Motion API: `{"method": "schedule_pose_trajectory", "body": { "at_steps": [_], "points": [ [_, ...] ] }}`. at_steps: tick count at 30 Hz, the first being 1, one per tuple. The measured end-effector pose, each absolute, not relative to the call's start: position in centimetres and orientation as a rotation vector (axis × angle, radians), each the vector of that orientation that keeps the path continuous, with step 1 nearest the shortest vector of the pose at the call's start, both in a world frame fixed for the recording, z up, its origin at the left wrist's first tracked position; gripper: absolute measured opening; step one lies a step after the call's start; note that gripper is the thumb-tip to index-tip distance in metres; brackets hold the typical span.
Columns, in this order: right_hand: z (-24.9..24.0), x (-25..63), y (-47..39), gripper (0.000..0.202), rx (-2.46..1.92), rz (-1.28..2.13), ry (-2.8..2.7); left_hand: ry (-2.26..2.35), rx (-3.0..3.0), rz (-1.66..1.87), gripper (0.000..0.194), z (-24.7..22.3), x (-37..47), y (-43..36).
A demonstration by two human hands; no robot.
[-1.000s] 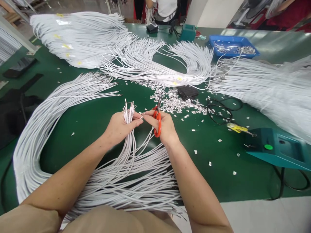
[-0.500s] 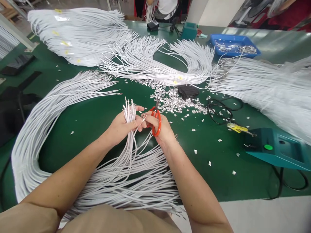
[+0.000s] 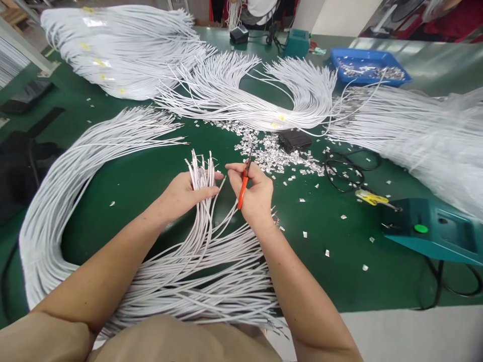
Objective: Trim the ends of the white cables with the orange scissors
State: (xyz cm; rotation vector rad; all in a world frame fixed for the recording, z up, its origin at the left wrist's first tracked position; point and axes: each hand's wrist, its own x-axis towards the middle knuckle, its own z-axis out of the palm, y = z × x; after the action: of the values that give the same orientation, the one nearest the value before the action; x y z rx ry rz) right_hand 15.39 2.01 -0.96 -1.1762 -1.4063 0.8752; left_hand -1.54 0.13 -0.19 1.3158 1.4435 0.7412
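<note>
My left hand (image 3: 188,193) is closed around a small bunch of white cables (image 3: 203,201), whose cut ends stick up above the thumb. One cable leans away to the right of the bunch, its tip near the left fingertips. Just to the right, my right hand (image 3: 254,191) holds orange-handled scissors (image 3: 243,188), blades pointing up. The right index finger reaches left, apart from the cables. Under my forearms lies a large bundle of white cables (image 3: 211,296), its ends toward the right. Small silvery pieces (image 3: 267,156) are scattered beyond the hands.
More white cable bundles (image 3: 124,55) lie at the back left, middle and right. A blue tray (image 3: 335,63) with small pieces is at the back right. A teal machine (image 3: 407,231), yellow tool (image 3: 372,197) and black block (image 3: 294,140) rest on the table. Another person sits across.
My right hand has moved right, away from the left hand and the cable it touched. The scissors have turned, and their handles now appear edge-on.
</note>
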Motion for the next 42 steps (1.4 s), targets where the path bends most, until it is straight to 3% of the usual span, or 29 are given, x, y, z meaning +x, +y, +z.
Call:
{"method": "schedule_pose_trajectory", "body": {
  "at_steps": [6,12,17,27,42],
  "points": [
    [-0.5,15.8,2.2,0.012,-1.163,0.929,-1.401,1.530,1.352,0.820,0.032,-0.5,-0.4,0.0],
    [0.0,15.7,1.9,0.011,-1.185,1.107,-1.377,1.230,1.014,1.011,0.025,-0.4,0.4,0.1],
    [0.1,15.6,1.9,0.013,-1.128,1.236,-1.385,1.124,0.874,1.177,0.030,0.0,0.7,0.3],
    [-0.2,15.9,2.4,0.016,-0.963,1.553,-1.206,1.259,1.033,1.164,0.031,-0.5,0.6,0.1],
    [-1.6,16.7,2.6,0.026,-1.496,0.653,-2.152,1.411,1.156,1.193,0.025,-0.7,0.2,0.3]
  ]
}}
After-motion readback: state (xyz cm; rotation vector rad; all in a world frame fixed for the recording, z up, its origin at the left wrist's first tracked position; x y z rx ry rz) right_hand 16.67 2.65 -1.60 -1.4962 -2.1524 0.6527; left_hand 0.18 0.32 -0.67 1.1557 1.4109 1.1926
